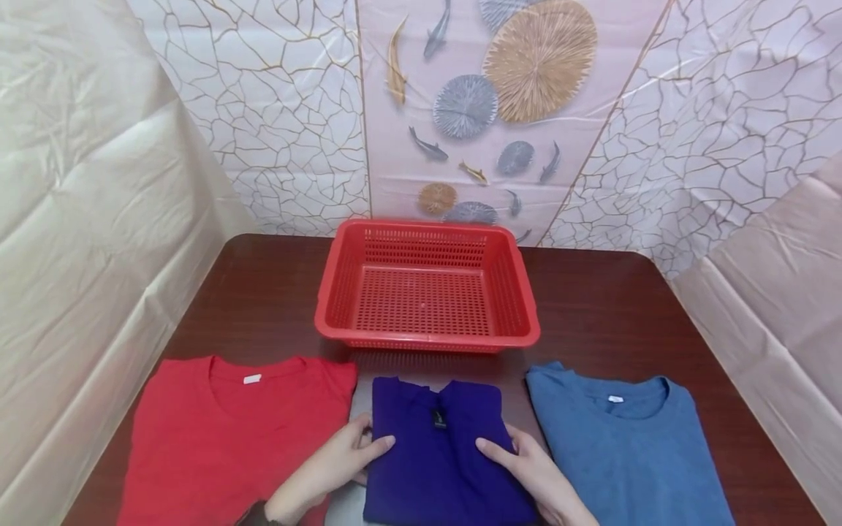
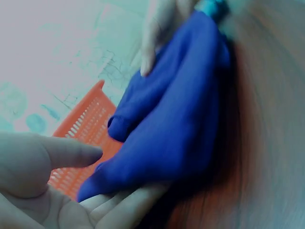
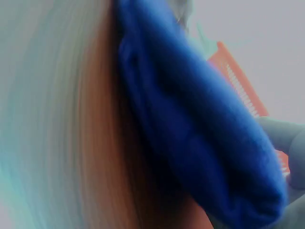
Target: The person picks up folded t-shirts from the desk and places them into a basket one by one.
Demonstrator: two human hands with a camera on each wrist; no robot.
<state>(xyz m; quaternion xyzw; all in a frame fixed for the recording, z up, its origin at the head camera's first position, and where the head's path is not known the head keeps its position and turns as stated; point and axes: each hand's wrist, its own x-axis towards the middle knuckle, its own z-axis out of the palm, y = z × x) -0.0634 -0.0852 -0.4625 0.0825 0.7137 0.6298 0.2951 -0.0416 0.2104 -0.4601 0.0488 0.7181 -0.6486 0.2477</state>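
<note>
A folded dark blue-purple T-shirt [image 1: 434,467] with a black neck label is held between both hands at the front middle. My left hand [image 1: 338,456] grips its left side, thumb on top and fingers beneath; the left wrist view shows those fingers under the cloth [image 2: 167,129]. On the opposite side my right hand [image 1: 536,467] grips the shirt with its thumb on top, the other fingers mostly hidden. In the right wrist view the folded layers of the shirt [image 3: 200,119] appear edge-on and blurred, raised off the table.
A red plastic basket [image 1: 427,338] with nothing in it stands behind the shirt on the dark brown table [image 1: 592,307]. To the left lies a red T-shirt [image 1: 230,438], to the right a blue T-shirt [image 1: 638,453]. A grey patch [image 1: 345,497] shows beneath the held shirt. Patterned cloth hangs behind.
</note>
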